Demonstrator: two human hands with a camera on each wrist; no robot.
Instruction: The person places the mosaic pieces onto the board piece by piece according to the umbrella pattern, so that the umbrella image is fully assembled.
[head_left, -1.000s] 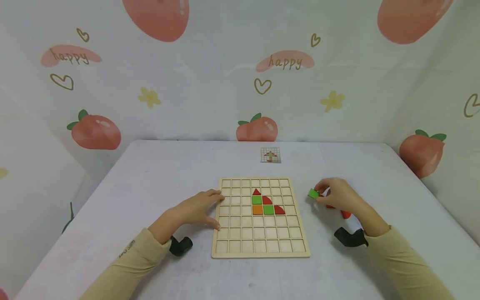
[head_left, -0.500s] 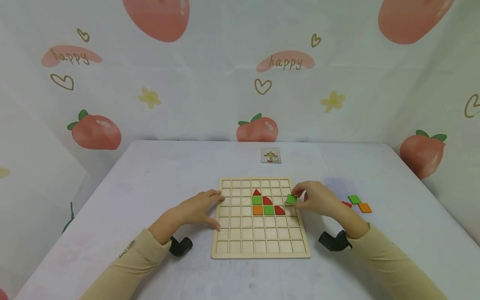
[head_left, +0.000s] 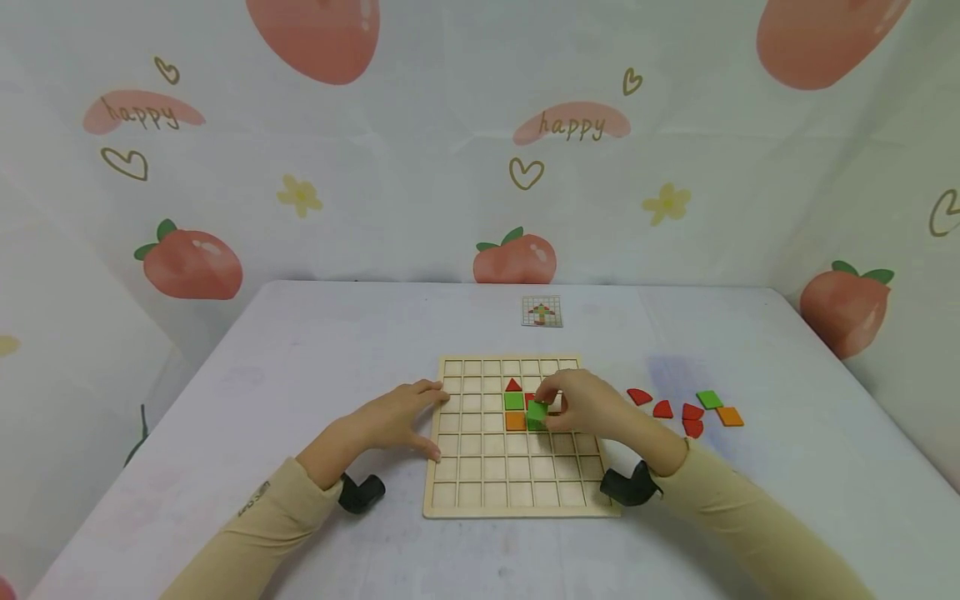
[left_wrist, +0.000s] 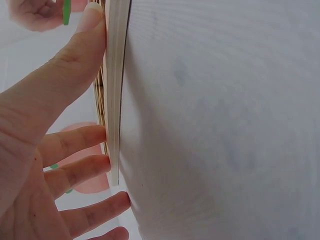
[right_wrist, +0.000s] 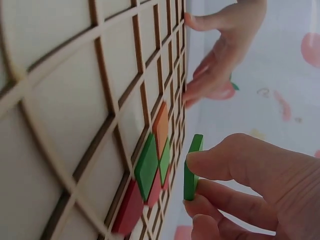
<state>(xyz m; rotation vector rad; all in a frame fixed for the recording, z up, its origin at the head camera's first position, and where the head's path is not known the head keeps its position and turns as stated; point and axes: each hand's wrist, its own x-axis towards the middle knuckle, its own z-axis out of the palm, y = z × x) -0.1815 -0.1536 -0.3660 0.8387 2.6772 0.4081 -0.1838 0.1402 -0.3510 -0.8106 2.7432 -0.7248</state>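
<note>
My right hand (head_left: 585, 405) pinches a green square tile (right_wrist: 192, 167) between thumb and fingers. In the right wrist view the tile hovers off the wooden grid board (head_left: 483, 469), apart from the pieces set in it. Those pieces are a red triangle (head_left: 513, 385), a green square (head_left: 513, 401), an orange square (head_left: 515, 421), another green square (right_wrist: 147, 167) and red rounded pieces (right_wrist: 129, 209), partly hidden in the head view. With fingers spread, my left hand (head_left: 386, 417) rests against the board's left edge, thumb and fingertips touching it, as the left wrist view also shows.
Right of the board lie several red rounded pieces (head_left: 663, 409), a green square tile (head_left: 708, 400) and an orange square tile (head_left: 730, 416). Behind the board is a small pattern card (head_left: 542, 311) with a gridded picture. A printed curtain (head_left: 420, 167) hangs behind the table.
My right hand has carried the green square tile leftward from the loose pieces to above the middle of the board. The left hand has stayed at the board's edge.
</note>
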